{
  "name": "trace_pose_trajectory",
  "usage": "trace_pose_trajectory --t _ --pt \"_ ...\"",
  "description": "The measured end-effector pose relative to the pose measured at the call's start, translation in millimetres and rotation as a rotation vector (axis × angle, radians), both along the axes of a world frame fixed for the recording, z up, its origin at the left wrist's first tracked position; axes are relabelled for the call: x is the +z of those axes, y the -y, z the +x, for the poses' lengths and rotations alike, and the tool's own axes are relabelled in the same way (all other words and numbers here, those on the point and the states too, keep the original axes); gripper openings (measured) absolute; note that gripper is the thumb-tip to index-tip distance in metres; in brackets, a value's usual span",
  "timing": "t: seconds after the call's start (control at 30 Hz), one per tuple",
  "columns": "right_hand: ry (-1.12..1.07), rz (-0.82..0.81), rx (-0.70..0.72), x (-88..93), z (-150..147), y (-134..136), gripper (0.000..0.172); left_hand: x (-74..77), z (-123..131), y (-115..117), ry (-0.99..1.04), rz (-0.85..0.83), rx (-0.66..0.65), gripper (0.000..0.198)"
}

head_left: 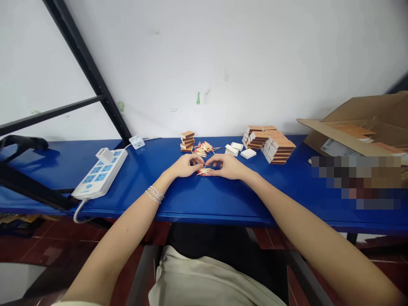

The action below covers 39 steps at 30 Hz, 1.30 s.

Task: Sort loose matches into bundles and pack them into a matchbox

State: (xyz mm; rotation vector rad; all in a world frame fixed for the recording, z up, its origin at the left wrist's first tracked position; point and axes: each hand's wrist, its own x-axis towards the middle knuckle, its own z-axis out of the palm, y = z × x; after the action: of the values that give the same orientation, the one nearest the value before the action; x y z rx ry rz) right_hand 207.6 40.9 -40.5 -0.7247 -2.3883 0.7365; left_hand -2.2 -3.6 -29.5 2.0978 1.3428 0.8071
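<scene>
Hands: the left hand (pixel 183 165) and right hand (pixel 228 166) curve toward each other low over the table, fingers bent and fingertips almost meeting, neither spread nor pressed together; I cannot tell whether they pinch or only cup what lies beneath.
Between the hands: a small bundle of red-tipped wooden matches (pixel 204 171) lies under the fingertips, near the middle of the blue table (pixel 287 193).
Left wrist: several silver chain bracelets (pixel 154 194).
Left of the hands: a white power strip with blue sockets (pixel 98 176), its cord trailing over the table's edge.
Just ahead: a loose heap of matches (pixel 204 148) sits beside a short stack of matchboxes (pixel 187 141).
Ahead and right: white matchbox trays (pixel 234 148) lie just beside a large stacked block of orange-brown matchboxes (pixel 276 146).
Progress: many boxes stand stacked, while the heap and bundle lie loose; whether the boxes are filled cannot be seen.
Far right: an open cardboard carton (pixel 360 127) holds more orange-brown pieces, near a blurred patch.
Behind: a white wall (pixel 223 63).
</scene>
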Motion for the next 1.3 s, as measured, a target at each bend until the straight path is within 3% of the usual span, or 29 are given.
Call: trace_pose_trajectory --t 0.17,0.37,0.8,1.3 --pt "0.040 -0.004 -0.003 2.1 5 -3 0.036 9.9 -1 1 0.007 -0.119 -0.068 0.022" --pt "0.066 -0.019 0.014 2.3 7 -4 0.036 7.8 -3 -1 -0.013 -0.066 -0.141 0.029" --pt "0.018 -0.059 -0.024 -1.8 2 -1 0.033 7.7 -2 -1 -0.051 -0.045 -0.090 0.019" --pt "0.039 -0.074 -0.049 -4.3 -2 3 0.029 -0.7 -5 -4 -0.030 -0.022 -0.095 0.023"
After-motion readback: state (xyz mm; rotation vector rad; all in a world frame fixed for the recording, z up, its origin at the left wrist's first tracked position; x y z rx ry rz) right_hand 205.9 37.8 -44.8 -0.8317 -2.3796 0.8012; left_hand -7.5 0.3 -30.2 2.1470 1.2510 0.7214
